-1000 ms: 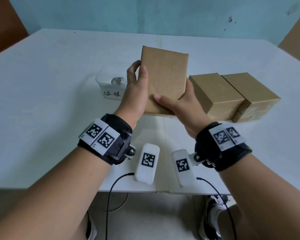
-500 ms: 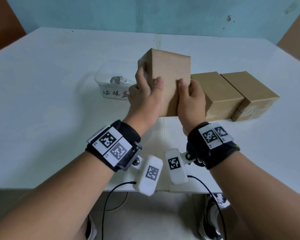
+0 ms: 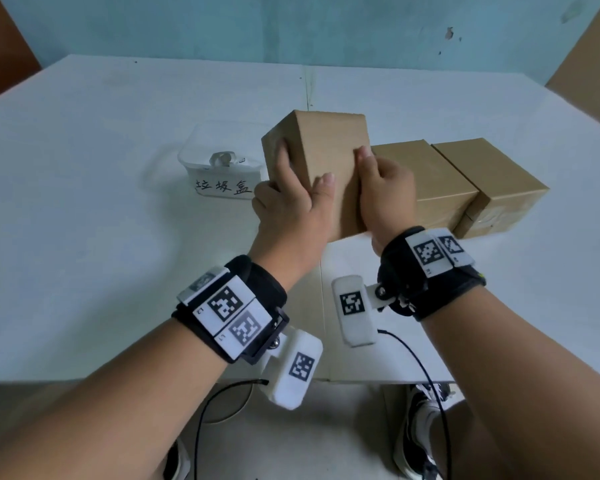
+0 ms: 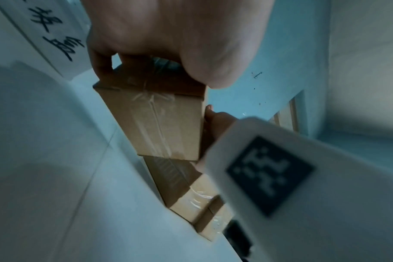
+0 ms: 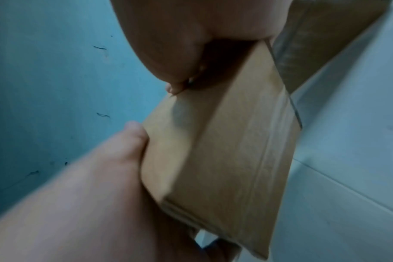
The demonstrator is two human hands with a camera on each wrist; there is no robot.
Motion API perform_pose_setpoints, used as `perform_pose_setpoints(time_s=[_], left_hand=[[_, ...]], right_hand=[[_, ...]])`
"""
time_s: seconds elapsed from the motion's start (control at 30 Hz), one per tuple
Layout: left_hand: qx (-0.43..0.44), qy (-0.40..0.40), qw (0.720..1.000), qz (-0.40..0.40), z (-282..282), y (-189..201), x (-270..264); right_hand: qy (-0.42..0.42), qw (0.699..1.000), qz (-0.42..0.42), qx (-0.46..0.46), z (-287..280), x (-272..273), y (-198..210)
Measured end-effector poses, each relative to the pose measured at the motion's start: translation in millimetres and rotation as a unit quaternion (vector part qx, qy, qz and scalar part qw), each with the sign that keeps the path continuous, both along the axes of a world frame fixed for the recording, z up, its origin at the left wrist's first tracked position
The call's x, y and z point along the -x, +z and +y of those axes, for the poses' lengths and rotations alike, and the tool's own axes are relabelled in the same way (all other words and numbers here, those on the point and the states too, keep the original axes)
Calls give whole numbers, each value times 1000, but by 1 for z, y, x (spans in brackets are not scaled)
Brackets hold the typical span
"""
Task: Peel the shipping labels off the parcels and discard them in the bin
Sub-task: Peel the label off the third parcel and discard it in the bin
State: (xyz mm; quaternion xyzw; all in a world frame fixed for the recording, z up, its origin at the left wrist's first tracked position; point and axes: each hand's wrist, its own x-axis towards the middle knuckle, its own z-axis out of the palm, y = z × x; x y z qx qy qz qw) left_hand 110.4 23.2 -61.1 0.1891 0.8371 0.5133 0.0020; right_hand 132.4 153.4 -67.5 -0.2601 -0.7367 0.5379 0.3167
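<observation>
Cardboard parcel [image 3: 321, 168] sits clamped between my left hand [image 3: 288, 206] and right hand [image 3: 385, 192], above the white table [image 3: 84, 202]. Two more boxes [image 3: 465, 181] lie right; the clear bin [image 3: 219, 171] left. Blue wall [image 3: 291, 26] stands far.

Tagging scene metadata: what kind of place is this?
Probably a staged indoor data-collection tabletop, not a real mailroom: a plain white table against a bare blue wall, taped cardboard parcels, and a small clear bin with a handwritten label.
</observation>
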Motion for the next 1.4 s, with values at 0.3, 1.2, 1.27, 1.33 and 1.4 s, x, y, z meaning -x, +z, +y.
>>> perform_pose_setpoints(time_s=[0.3, 1.2, 1.27, 1.33, 1.4], left_hand=[[96, -32, 984, 148, -4, -8, 0], [71, -48, 991, 101, -18, -3, 8], [59, -54, 990, 113, -19, -2, 5], [61, -56, 989, 126, -21, -2, 4], [62, -57, 989, 122, -21, -3, 4]], right_hand=[[67, 995, 8, 72, 4, -1, 6], [124, 991, -9, 55, 5, -10, 14], [129, 989, -14, 66, 5, -10, 17], [144, 987, -23, 64, 9, -10, 20], [144, 987, -24, 66, 10, -10, 21]])
